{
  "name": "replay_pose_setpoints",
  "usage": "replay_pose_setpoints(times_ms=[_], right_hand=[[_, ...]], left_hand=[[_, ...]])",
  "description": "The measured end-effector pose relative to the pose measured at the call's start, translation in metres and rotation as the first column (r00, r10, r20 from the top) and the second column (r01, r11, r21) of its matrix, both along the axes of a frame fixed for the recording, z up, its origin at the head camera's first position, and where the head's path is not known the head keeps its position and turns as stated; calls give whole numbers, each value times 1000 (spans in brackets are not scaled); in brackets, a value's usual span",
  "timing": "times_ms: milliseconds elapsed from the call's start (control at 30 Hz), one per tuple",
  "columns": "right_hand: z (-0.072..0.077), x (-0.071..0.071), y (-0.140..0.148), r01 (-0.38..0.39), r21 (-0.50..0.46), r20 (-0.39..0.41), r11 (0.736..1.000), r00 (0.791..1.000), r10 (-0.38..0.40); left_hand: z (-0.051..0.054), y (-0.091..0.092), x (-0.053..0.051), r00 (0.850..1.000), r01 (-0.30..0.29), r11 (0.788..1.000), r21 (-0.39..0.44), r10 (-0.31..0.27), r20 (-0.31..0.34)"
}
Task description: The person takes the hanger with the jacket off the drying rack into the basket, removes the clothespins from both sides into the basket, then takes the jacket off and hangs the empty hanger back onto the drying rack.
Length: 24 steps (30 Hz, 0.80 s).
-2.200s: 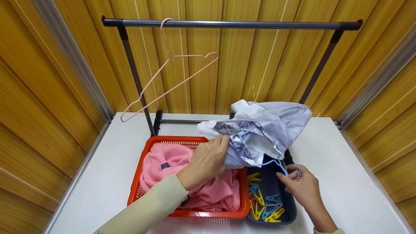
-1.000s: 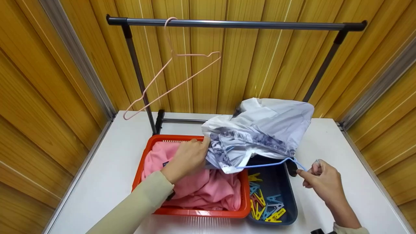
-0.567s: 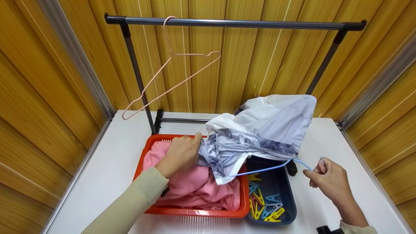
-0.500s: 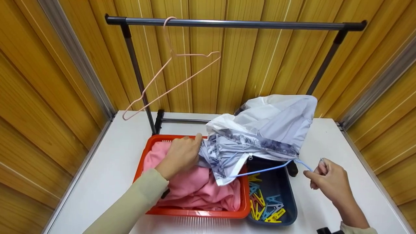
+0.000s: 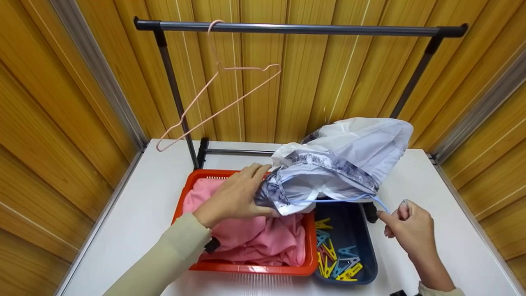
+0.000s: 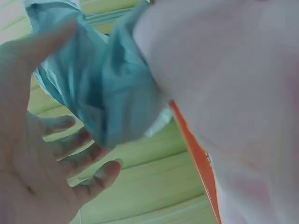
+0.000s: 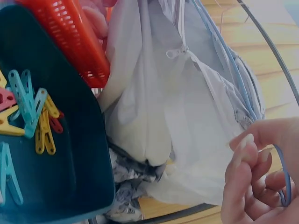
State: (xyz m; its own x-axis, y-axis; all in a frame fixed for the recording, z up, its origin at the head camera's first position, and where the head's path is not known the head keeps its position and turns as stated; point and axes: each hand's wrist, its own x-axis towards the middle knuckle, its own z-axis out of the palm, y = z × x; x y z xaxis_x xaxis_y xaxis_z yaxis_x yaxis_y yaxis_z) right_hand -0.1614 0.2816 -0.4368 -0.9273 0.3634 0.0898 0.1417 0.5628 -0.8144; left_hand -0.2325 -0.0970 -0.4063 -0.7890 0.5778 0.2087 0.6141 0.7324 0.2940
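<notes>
A thin white-and-grey zip-up jacket with a dark patterned band lies over a blue wire hanger; its zip pull shows in the right wrist view. My right hand curls its fingers round the hanger's hook. At the jacket's left end my left hand has its thumb and fingers spread apart around the cloth. The left wrist view, blurred, shows those fingers loosely extended beside the cloth. Much of the hanger's left arm is hidden inside the jacket.
Below sits a red basket with pink clothing. Beside it a dark blue bin holds several clothespins. Behind, a pink hanger hangs on a rack's metal bar. Wood-look panels enclose the white table.
The right hand drew the hanger's hook to the right out of the jacket. The left hand moved left, then spread its fingers. The jacket's near end has lifted slightly and its neck gapes wider.
</notes>
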Motion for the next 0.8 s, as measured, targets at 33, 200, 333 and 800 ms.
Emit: replay_pose_setpoints(times_ms=[33, 200, 333, 800], right_hand=[[0, 0, -2, 4, -1, -6, 1000, 1000, -4], [3, 1, -10, 19, 10, -14, 1000, 1000, -19], [4, 3, -14, 30, 19, -15, 999, 999, -30], [6, 6, -11, -5, -78, -7, 997, 1000, 4]], left_hand=[[1, 3, 1, 1000, 10, 1000, 16, -10, 3], [7, 16, 7, 997, 52, 997, 58, -55, 54], [9, 23, 7, 995, 67, 994, 85, -72, 65], [2, 31, 6, 1000, 5, 994, 106, -2, -23]])
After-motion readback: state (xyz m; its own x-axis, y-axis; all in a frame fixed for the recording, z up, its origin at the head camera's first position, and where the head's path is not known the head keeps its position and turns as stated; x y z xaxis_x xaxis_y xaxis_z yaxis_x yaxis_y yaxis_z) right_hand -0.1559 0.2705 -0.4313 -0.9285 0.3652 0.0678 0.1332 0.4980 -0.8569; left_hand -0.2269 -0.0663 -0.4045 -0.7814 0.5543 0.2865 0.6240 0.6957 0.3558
